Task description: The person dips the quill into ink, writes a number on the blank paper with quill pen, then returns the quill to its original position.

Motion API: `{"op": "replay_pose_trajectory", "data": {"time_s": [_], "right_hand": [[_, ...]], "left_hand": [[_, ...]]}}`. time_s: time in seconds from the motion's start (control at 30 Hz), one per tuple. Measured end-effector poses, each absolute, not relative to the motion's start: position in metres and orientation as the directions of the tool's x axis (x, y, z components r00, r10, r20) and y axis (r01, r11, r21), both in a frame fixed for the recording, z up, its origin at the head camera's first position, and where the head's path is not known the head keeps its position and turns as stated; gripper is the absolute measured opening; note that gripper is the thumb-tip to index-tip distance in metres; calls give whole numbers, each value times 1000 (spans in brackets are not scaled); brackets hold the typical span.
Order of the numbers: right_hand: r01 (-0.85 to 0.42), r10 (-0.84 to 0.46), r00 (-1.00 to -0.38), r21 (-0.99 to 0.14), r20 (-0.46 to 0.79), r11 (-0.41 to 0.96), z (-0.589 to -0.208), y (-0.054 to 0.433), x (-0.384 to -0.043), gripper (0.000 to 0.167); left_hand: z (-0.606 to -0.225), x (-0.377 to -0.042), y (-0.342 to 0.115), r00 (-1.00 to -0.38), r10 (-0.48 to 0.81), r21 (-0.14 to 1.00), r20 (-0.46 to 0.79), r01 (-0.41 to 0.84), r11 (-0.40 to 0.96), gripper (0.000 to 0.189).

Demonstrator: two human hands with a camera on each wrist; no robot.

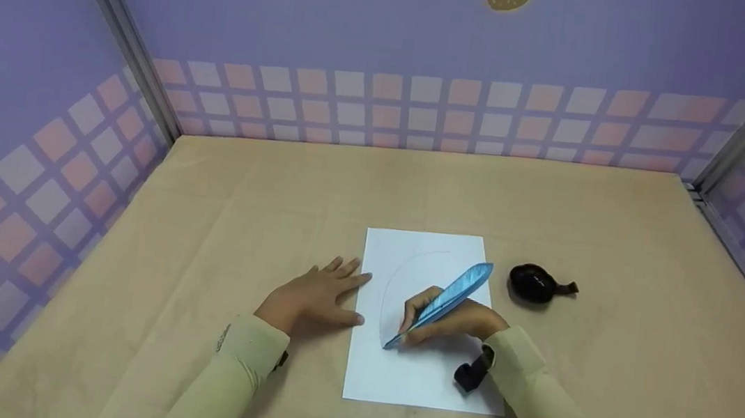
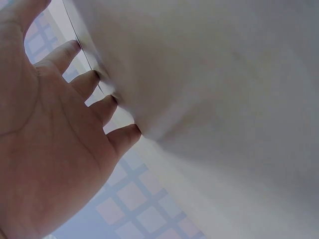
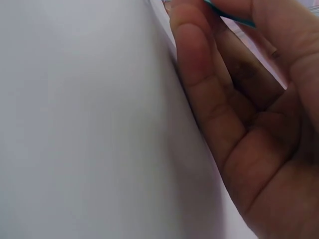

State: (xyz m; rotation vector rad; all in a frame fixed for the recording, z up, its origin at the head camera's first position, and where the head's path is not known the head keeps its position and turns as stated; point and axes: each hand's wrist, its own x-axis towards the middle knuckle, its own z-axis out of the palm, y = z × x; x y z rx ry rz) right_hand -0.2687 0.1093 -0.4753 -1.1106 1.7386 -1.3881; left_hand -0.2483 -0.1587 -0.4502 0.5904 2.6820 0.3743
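Observation:
A sheet of white paper (image 1: 423,383) lies on the table with a thin curved line on its left and upper part. My right hand (image 1: 469,318) grips a wide, blue, feather-shaped pen (image 1: 465,286), tilted up to the right, its tip at the lower end of the line. In the right wrist view, the curled fingers (image 3: 194,64) rest against the paper, and only a sliver of the pen (image 3: 234,19) shows. My left hand (image 1: 317,297) lies flat and spread at the paper's left edge; in the left wrist view its fingertips (image 2: 130,133) press the surface.
A glossy black rounded object with a short stem (image 1: 532,283) sits right of the paper. Beige cloth (image 1: 260,210) covers the table. Patterned walls (image 1: 427,40) stand behind and at both sides, with metal posts (image 1: 133,34) at the corners.

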Motion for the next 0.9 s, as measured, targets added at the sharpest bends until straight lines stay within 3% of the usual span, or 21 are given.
{"op": "replay_pose_trajectory", "data": {"time_s": [0.43,0.9], "right_hand": [[-236,-897,-440,-960,-35,153,-474,117,-265,17],[-245,-923,-382,-958,-43,146,-471,128,-261,14]], "left_hand": [[-446,-244,-158,-848,444,341,-289,343,875,77],[-447,-244,-158,-848,449,336,-282,351,874,78]]}}
